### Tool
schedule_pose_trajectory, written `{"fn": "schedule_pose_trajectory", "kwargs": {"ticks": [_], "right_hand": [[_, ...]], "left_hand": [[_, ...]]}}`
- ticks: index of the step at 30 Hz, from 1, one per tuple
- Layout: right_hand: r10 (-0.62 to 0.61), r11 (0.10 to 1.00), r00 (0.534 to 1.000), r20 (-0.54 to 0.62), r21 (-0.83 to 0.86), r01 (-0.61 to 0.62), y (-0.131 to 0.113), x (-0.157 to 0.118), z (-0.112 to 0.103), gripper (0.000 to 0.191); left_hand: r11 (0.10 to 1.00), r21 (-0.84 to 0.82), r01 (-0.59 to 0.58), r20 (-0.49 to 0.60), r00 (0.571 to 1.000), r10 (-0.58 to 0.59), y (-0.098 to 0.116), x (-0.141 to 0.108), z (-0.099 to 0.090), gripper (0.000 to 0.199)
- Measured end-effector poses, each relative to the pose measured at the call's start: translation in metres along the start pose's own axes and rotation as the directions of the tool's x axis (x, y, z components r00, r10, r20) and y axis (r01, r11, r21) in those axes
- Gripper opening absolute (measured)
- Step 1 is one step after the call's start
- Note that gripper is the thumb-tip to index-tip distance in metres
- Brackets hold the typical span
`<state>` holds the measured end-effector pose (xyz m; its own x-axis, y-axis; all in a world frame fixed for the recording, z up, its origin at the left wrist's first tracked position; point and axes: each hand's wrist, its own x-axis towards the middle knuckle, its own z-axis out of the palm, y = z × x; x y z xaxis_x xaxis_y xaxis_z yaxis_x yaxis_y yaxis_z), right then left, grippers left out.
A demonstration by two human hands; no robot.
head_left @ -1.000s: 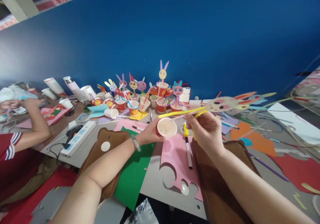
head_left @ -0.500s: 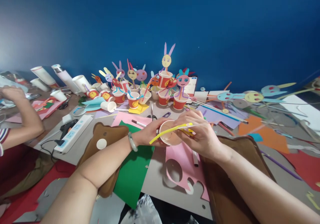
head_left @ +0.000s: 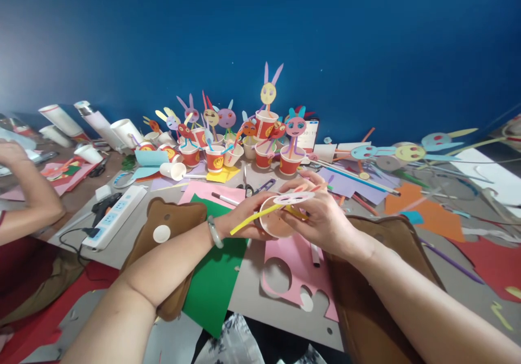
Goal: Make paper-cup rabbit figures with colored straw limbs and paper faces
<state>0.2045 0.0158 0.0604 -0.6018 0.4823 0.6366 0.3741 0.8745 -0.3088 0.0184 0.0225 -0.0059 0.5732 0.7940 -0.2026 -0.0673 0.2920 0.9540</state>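
The paper cup is between your hands above the tabletop, its side wrapped by your left hand, while your right hand pinches the yellow-legged paper figure sideways across its upturned mouth.

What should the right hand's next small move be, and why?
Probably guide the yellow strip into the cup: the strip's free end sticks out past it, the left hand grips the cup, and the right hand is right there.
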Motion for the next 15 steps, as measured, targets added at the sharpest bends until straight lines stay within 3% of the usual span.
{"fn": "schedule_pose_trajectory", "kwargs": {"ticks": [4,7,15], "right_hand": [[-0.019,1.0,1.0,0.003,0.0,0.019,0.0,-0.001,0.003,0.014],[-0.015,1.0,1.0,0.003,-0.015,0.015,0.0,-0.002,0.005,0.015],[0.008,0.999,1.0,0.013,0.037,-0.008,0.0,-0.002,0.004,0.013]], "left_hand": [[0.96,-0.238,0.147,0.106,0.986,-0.125,0.01,-0.003,0.005,0.041],[0.924,-0.29,0.249,0.165,0.964,-0.208,0.018,-0.006,0.008,0.035],[0.85,-0.433,0.302,0.208,0.95,-0.231,0.023,-0.008,0.012,0.036]]}}
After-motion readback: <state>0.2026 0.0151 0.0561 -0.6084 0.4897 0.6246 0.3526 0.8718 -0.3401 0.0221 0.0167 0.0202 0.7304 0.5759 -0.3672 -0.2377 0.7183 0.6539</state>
